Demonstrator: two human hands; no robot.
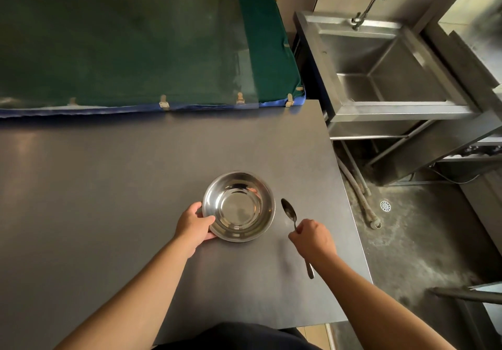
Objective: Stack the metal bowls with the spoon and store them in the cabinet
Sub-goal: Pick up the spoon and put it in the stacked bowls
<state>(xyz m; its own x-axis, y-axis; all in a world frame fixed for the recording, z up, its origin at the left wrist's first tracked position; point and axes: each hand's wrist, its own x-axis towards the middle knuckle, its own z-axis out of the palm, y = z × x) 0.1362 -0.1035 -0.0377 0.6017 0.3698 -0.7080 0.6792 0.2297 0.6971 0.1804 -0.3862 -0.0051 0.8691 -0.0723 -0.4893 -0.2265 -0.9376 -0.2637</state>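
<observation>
Stainless-steel round bowl (238, 206), sitting upright on the dark grey tabletop (108, 186), is being gripped at its near-left rim by the left hand (196, 223). Just right of the bowl, a metal spoon (294, 227) is being held, fingers closed around its handle, by the right hand (312, 238).

Both bare forearms reach forward from the lower edge. The left hand (194, 226) curls its fingers (210, 237) around the near-left rim of a metal bowl (239, 205), thumb on top. The right hand (312, 237) is closed around a spoon (289, 211) at mid-handle.
</observation>
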